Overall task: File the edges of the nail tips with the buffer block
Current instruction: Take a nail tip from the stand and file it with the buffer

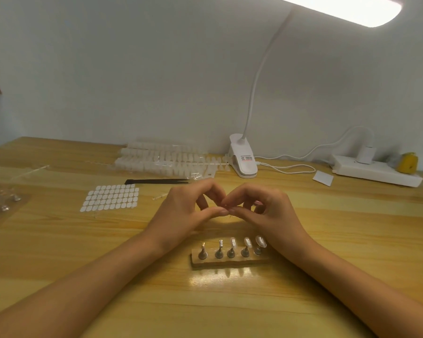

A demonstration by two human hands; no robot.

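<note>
Bare forearms point(88, 286) reach in from both lower corners over a pale wooden tabletop point(352, 240) and frame a small wooden base point(232, 261) that lies crosswise between them. Five metal stands point(219, 252) rise from the base in a left-to-right row. The three on the right each carry one of the clear nail tips point(247, 241), whose long axes stand nearly upright with the free ends pointing up and slightly away from the camera. The two stands on the left hold smaller pieces, too small to identify.

Just beyond the base, the left hand point(186, 211) and right hand point(269, 206) meet fingertip to fingertip. Each is curled, with thumb and forefinger pinching a tiny piece point(229, 212) held above the tabletop; what it is cannot be made out.

Farther back on the left lies a sheet of white oval stickers point(110, 198), with a black tweezer-like tool point(156, 181) behind it, lying crosswise with its point to the right. Clear bags point(161, 159) packed with rows of pale tips sit against the wall. A transparent tray point(3, 203) at the left edge holds several more metal stands. A white clip lamp point(243, 162) stands beside the bags, its neck curving up to a lit head at top right. A white power strip point(376, 170), a yellow object point(407, 162) and a white card point(322, 178) sit at the far right.
</note>
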